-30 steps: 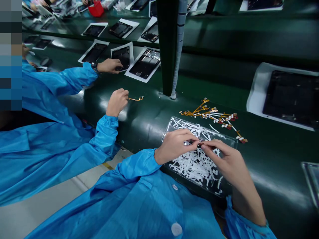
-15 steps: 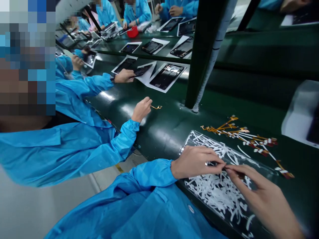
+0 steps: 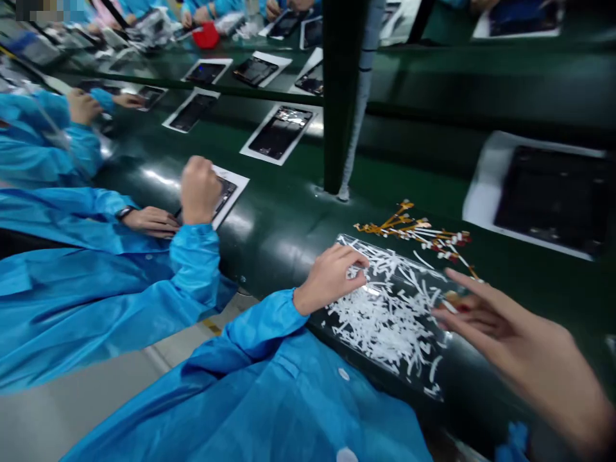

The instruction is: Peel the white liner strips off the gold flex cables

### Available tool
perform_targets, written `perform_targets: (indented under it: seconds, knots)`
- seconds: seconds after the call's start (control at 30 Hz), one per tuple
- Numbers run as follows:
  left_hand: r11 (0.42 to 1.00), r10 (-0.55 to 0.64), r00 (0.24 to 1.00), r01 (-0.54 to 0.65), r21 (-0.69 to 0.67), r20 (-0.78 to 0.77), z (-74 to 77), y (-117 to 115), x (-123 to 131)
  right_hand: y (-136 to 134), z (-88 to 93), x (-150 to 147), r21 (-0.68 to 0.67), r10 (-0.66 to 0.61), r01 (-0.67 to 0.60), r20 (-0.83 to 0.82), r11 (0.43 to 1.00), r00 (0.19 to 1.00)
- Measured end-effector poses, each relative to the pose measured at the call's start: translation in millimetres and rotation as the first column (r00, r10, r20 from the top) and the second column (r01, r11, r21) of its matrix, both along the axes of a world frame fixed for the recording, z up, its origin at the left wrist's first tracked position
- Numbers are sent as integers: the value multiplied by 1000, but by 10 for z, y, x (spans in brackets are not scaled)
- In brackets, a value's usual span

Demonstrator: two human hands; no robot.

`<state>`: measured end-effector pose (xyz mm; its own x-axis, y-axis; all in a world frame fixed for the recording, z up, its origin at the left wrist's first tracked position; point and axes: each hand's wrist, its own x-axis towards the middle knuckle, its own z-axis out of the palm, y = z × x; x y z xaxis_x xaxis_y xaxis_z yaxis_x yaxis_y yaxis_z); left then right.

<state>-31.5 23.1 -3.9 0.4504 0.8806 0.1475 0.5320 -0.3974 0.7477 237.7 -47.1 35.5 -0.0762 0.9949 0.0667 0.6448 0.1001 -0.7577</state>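
My left hand [image 3: 331, 277] hovers over the left part of a clear tray [image 3: 409, 260] of white paper-like strips [image 3: 385, 327]. Its thumb and forefinger curl together; whatever may be between them is too small to make out. Over the tray's right end is my right hand [image 3: 514, 333], forefinger and thumb apart. A small orange, red and white flex cable [image 3: 451, 301] shows in its curled fingers, partly hidden. Beyond the tray lies a pile of orange flex cables [image 3: 409, 226] with white and dark red tabs.
A metal post [image 3: 344, 96] rises from the green bench [image 3: 279, 212]. A dark device panel [image 3: 548, 199] on white sheeting lies at right, another panel [image 3: 282, 131] left of the post. At left, a co-worker's hand [image 3: 199, 189] is raised above a panel; other co-workers sit beyond.
My hands, together over the tray before, have parted: left to the left, right to the right. The view has swung right. The neighbouring co-worker's hand no longer shows its orange cable.
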Motion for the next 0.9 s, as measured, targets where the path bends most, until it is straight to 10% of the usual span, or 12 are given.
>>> perform_targets:
  seconds: [0.2, 0.4, 0.73, 0.9]
  knots:
    - [933, -240, 906, 315, -177, 347, 168, -38, 240, 176, 19, -323, -50, 213, -213, 10, 976, 977]
    - [943, -20, 931, 139, -303, 366, 84, -50, 244, 169, 21, -377, 92, 201, -215, 134, 972, 970]
    - [968, -47, 956, 115, -222, 289, 119, -70, 250, 193, -32, -438, 148, 164, -214, 292, 966, 942]
    - [835, 124, 896, 138, -533, 426, 8, -52, 302, 170, -150, -544, 350, -1, -199, 496, 915, 868]
